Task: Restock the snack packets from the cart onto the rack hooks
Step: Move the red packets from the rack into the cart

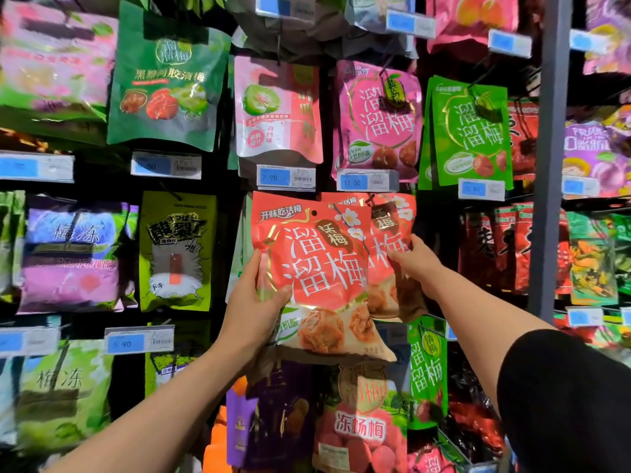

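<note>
A red snack packet (317, 268) with white characters is held up in front of the rack, tilted slightly. My left hand (254, 302) grips its lower left edge, thumb on the front. Behind it hangs a second, matching red packet (392, 240). My right hand (415, 259) holds that rear packet at its right side, fingers curled on its face. The hook that carries the packets is hidden behind them. The cart is out of view.
Rows of hanging packets fill the rack: green (164, 80), pink (379, 121), bright green (471, 131), yellow-green (177, 250). Price tags (286, 177) sit on the hook ends. A grey upright post (546, 165) stands at the right. More packets (358, 425) hang below my hands.
</note>
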Motion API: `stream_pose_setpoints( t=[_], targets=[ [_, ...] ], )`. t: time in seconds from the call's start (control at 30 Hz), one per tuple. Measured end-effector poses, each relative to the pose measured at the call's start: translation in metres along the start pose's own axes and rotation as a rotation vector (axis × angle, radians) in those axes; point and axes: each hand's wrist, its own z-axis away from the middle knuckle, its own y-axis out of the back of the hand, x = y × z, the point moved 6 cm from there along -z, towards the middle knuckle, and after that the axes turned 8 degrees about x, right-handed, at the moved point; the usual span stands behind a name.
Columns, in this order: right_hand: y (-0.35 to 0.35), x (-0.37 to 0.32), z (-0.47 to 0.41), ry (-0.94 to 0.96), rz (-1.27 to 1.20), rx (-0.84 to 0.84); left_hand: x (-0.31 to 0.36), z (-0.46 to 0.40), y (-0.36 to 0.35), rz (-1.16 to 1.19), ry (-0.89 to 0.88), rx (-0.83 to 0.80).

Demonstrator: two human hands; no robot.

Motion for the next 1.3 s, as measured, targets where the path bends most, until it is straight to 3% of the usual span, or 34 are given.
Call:
stream_pose_setpoints(
  t=[0.07, 0.13, 0.27, 0.37, 0.53, 0.63, 0.83, 0.93, 1.1, 1.3],
  targets=[
    [0.013, 0.001, 0.015, 0.001, 0.165, 0.113, 0.002, 0.003, -0.005, 0.016, 0.01, -0.001],
    [0.025, -0.002, 0.034, 0.015, 0.11, 0.17, 0.001, 0.006, -0.012, 0.022, 0.036, -0.016],
    [0.02, -0.005, 0.085, -0.19, -0.411, -0.206, 0.001, 0.012, -0.036, -0.012, 0.068, -0.044],
    [0.018, -0.012, 0.107, -0.096, -0.418, -0.381, 0.003, 0.019, -0.057, -0.01, 0.076, -0.063],
    [0.04, -0.012, 0.092, 0.086, -0.447, -0.129, 0.002, 0.019, -0.086, -0.052, 0.075, -0.131],
    [0.048, -0.011, 0.075, 0.168, -0.47, -0.087, 0.007, 0.006, -0.095, -0.284, -0.048, -0.181],
    [0.044, -0.025, 0.046, 0.174, -0.561, -0.107, 0.033, -0.057, -0.108, -0.878, -0.453, -0.196],
    [0.038, -0.031, 0.033, 0.136, -0.584, -0.1, 0.043, -0.086, -0.12, -1.022, -0.56, -0.248],
    [0.036, -0.039, 0.014, 0.123, -0.558, -0.083, 0.055, -0.114, -0.137, -1.18, -0.638, -0.319],
    [0.038, -0.048, 0.012, 0.091, -0.537, -0.133, 0.046, -0.128, -0.145, -1.279, -0.593, -0.383]
  ],
)
